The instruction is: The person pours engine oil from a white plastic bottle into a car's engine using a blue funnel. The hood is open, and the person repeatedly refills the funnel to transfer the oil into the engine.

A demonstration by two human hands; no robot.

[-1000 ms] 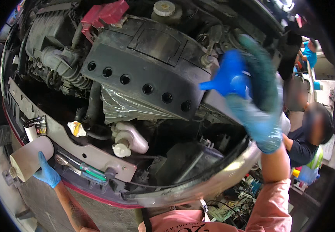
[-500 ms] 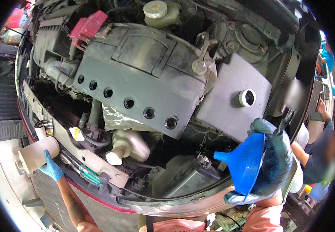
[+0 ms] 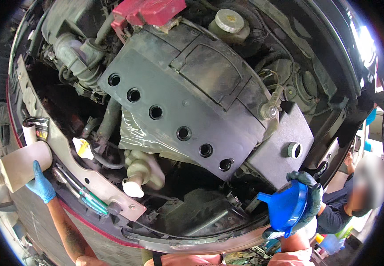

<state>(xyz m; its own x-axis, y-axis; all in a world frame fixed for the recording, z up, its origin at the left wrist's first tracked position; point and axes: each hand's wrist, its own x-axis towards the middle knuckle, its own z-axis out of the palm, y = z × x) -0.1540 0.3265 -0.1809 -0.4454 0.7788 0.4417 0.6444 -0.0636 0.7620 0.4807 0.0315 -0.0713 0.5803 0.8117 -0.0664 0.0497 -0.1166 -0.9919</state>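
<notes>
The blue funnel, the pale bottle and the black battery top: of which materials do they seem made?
Blue funnel: probably semi-glossy plastic, from its even colour and soft highlights.
Pale bottle: likely matte, opaque plastic; soft shading, no sharp glints.
Black battery top: probably satin plastic, by its dull sheen.

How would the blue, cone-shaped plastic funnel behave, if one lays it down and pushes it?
The blue funnel is probably stiff: it shows no sagging in the dark-gloved right hand. Being hollow, it seems light. Laid sideways, its round form might roll, though the rim tab could stop it.
</notes>
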